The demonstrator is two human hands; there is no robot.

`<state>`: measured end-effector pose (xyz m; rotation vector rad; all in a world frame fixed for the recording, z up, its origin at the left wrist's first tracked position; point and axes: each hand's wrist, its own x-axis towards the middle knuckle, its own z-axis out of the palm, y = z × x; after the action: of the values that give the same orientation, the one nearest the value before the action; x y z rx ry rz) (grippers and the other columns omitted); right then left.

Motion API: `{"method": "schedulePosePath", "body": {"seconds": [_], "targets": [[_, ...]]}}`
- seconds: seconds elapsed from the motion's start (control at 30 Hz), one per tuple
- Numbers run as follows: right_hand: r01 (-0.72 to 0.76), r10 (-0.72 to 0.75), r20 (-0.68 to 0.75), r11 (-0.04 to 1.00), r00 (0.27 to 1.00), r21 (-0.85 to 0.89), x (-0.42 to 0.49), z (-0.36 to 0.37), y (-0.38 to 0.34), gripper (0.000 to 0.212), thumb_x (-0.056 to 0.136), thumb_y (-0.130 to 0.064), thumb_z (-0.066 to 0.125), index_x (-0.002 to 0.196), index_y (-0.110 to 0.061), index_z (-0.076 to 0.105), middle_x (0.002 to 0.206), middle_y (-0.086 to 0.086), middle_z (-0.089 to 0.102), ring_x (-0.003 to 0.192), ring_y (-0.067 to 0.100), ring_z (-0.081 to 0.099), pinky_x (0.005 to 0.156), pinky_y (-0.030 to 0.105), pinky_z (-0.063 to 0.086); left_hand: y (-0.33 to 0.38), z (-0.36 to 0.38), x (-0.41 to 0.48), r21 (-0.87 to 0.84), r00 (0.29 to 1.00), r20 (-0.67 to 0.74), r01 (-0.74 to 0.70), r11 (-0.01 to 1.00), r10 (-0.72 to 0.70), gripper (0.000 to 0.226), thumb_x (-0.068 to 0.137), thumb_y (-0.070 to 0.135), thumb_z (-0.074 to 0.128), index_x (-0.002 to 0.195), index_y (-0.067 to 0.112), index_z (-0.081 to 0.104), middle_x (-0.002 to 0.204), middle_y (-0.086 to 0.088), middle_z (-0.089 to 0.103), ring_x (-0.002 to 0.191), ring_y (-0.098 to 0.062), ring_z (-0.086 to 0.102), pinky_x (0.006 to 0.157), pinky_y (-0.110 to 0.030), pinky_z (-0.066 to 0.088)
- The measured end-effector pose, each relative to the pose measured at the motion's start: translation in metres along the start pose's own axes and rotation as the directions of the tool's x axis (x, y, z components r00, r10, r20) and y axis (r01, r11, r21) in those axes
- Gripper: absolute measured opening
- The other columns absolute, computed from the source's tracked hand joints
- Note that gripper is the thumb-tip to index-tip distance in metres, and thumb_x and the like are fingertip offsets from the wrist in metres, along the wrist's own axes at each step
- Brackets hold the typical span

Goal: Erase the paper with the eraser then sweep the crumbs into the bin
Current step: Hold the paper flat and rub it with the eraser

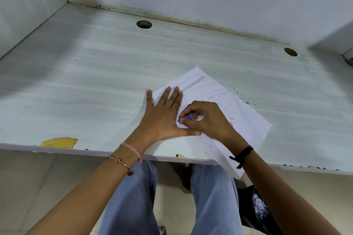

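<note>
1. The pale, streaked worktop (95, 82) fills most of the view, with two round holes (144, 24) near its back edge and a chipped yellow patch (59, 142) at its front edge.
2. The white paper (248, 126) lies diagonally on the right part of the worktop, its near corner hanging past the front edge.
3. A dark bin (245, 206) stands on the floor below the worktop, beside the person's right leg, with crumpled scraps inside.
4. The left grip (162, 118) lies flat and open, with straight, spread fingers pressing on the paper's left part.
5. The right grip (208, 118) is curled, pinching the eraser, just beside the left thumb.
6. The purple eraser (186, 117) touches the paper between the two grips.
7. Dark crumbs (238, 93) are scattered over the paper's right side and the worktop just beyond it.
</note>
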<state>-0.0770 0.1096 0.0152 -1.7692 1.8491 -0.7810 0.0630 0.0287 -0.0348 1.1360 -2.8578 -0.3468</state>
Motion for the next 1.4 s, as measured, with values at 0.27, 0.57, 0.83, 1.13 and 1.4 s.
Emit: {"method": "schedulePosePath", "body": {"seconds": [0.27,0.57,0.83,1.13,1.4], "targets": [[0.03,-0.03,-0.022,1.0,0.999,-0.002,0.001,-0.001,0.002,0.003,0.077,-0.011,0.075,0.079,-0.014,0.075,0.076,-0.011,0.068,0.075,-0.008,0.057,0.07,0.002,0.036,-0.003,0.0,0.0,0.001,1.0,0.005,-0.019,1.0,0.019,0.134,0.053,0.103,0.012,0.155,0.019,-0.013,0.162,0.004,-0.02,0.147,-0.013,-0.022,0.112,-0.065,-0.013],[0.04,-0.04,0.013,0.999,0.999,0.022,-0.001,0.0,-0.002,0.005,0.076,-0.009,0.076,0.079,-0.013,0.075,0.073,-0.017,0.066,0.074,-0.011,0.057,0.071,0.002,0.036,-0.002,0.0,-0.001,0.023,1.0,0.005,-0.018,1.0,0.018,0.134,0.053,0.103,0.011,0.155,0.019,-0.013,0.162,0.004,-0.02,0.147,-0.014,-0.022,0.112,-0.065,-0.014],[0.009,-0.008,-0.052,1.0,0.999,0.029,0.006,-0.004,0.007,0.003,0.076,-0.01,0.076,0.077,-0.013,0.075,0.073,-0.012,0.069,0.073,-0.008,0.059,0.069,0.003,0.037,-0.002,0.0,-0.001,0.011,1.0,0.007,-0.011,1.0,0.011,0.134,0.054,0.103,0.013,0.155,0.019,-0.013,0.162,0.005,-0.02,0.147,-0.013,-0.023,0.111,-0.065,-0.015],[0.004,0.0,-0.067,0.998,0.998,0.056,0.004,-0.002,0.009,0.003,0.076,-0.008,0.075,0.077,-0.011,0.075,0.074,-0.009,0.07,0.072,-0.004,0.061,0.068,0.003,0.038,-0.002,-0.001,-0.002,0.016,1.0,0.004,-0.011,1.0,0.011,0.134,0.055,0.103,0.014,0.155,0.019,-0.012,0.162,0.004,-0.02,0.148,-0.013,-0.022,0.112,-0.066,-0.013],[-0.031,0.038,-0.112,0.998,0.993,0.062,0.014,-0.011,0.017,0.003,0.076,-0.007,0.074,0.077,-0.01,0.074,0.073,-0.007,0.07,0.07,-0.005,0.06,0.066,0.004,0.038,-0.002,-0.002,-0.002,0.003,1.0,0.009,-0.015,1.0,0.015,0.133,0.055,0.103,0.015,0.155,0.019,-0.012,0.162,0.005,-0.02,0.147,-0.012,-0.023,0.111,-0.065,-0.015]]}}
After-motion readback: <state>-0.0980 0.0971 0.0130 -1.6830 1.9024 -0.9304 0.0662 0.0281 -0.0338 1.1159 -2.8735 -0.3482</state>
